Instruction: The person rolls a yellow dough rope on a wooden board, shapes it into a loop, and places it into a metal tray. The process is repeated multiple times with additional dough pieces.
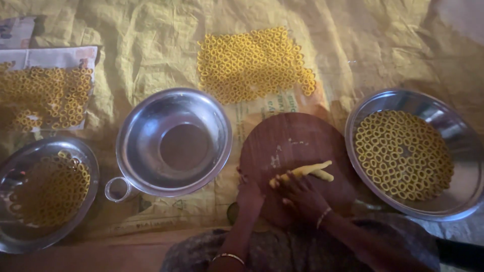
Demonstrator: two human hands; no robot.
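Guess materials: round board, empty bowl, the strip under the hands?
Round board: likely wood, matte brown with faint grain. Empty bowl: polished metal, probably steel, with mirror-like glare. Yellow strip by the right hand: looks like soft dough, unevenly rolled.

A yellow printed sack (pixel 151 45) lies spread flat under everything.

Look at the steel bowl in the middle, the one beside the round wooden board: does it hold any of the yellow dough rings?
No, the middle steel bowl shows only its bare shiny bottom, while the dough rings fill the bowl on the right.
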